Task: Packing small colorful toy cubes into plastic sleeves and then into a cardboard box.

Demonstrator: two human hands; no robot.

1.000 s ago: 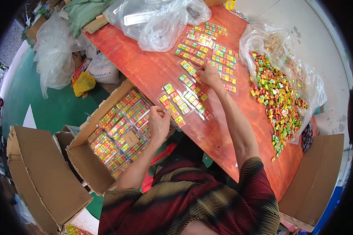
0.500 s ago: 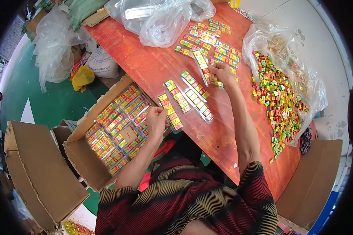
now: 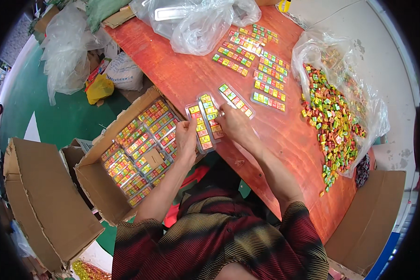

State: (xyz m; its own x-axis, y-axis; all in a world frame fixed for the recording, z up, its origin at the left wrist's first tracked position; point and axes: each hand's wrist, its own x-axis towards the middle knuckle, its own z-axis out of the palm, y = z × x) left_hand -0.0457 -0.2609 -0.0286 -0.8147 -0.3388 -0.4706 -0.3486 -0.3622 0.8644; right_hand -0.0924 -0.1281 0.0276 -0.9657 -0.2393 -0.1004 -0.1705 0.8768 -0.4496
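Two narrow clear plastic trays filled with small red, yellow and green wrapped pieces lie side by side at the table's left edge. My left hand (image 3: pixel 186 139) is closed, pinching the outer edge of the leftmost tray (image 3: pixel 200 129). Close beside it is the second tray (image 3: pixel 210 111), gripped at its right side by the closed fingers of my right hand (image 3: pixel 235 125), which cover part of it. Just beyond my right hand lies a third filled tray (image 3: pixel 238 101), apart from both hands.
More filled trays (image 3: pixel 269 96) lie farther back on the red table (image 3: pixel 172 70). At right, loose wrapped pieces (image 3: pixel 333 126) spill from a clear bag (image 3: pixel 368 102). A cardboard box (image 3: pixel 95 193) of packed trays stands at left. Plastic bags (image 3: pixel 196 28) cover the far edge.
My right hand has moved nearer and left, from a raised tray to the one beside my left hand. Fewer separate trays lie in the near row. My left hand has stayed nearly in place.
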